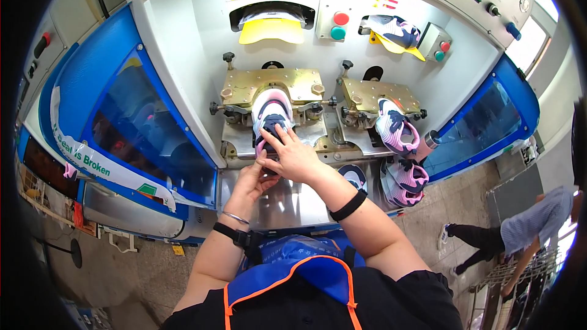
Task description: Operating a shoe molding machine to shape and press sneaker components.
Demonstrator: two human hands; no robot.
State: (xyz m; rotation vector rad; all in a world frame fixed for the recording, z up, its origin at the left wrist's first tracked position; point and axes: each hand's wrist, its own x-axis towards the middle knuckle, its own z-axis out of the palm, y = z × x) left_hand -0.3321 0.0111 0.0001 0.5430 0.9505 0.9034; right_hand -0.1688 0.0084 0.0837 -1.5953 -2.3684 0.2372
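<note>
A white, pink and navy sneaker (273, 109) sits at the left brass-coloured clamp unit (299, 79), one end against it and the other toward me. My right hand (295, 157) lies over the sneaker's near part, fingers spread across the dark upper and thumb curled toward the left hand. Just below, my left hand (249, 182) has its fingers bent around the near end of the sneaker, which the hands mostly cover. At the right clamp unit (379, 96) rests another sneaker (396, 127) of the same colours, with neither hand on it.
Beside the steel ledge (290, 205) more sneakers (403, 181) are stacked, and a shoe (353, 176) lies by my right forearm. Yellow-lipped slots (272, 32) and button boxes (335, 18) are on the back wall. Blue windowed doors (137, 122) flank the machine. A person (520, 229) leans over a wire cart.
</note>
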